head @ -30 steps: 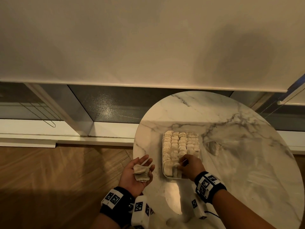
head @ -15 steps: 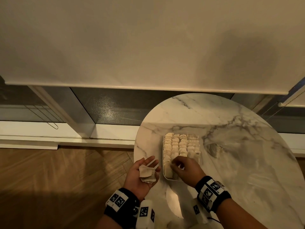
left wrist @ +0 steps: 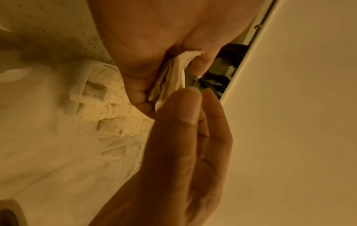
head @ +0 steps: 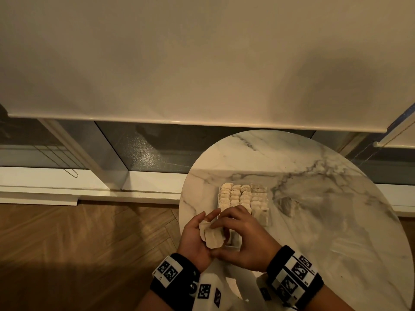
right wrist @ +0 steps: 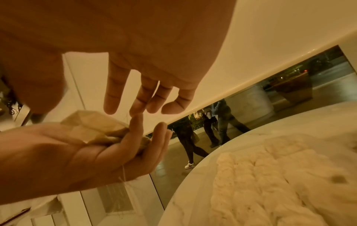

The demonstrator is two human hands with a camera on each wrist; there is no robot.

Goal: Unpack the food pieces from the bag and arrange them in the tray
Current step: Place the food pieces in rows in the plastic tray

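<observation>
My left hand lies palm up at the table's left edge and carries a small stack of flat pale food pieces. My right hand reaches over it, with the index finger on the stack's far edge and the thumb at its near edge, pinching a piece. The left wrist view shows the stack caught between that thumb and fingertip. In the right wrist view the pieces rest on the left palm. Just beyond the hands stands the clear tray, holding rows of food pieces.
The round marble table ends right beside my left hand, with wood floor below. A crumpled clear plastic bag lies near the tray. A window with a lowered blind runs behind the table.
My right hand left the tray and moved left onto the stack in my left palm. The left hand shifted slightly right, toward the tray.
</observation>
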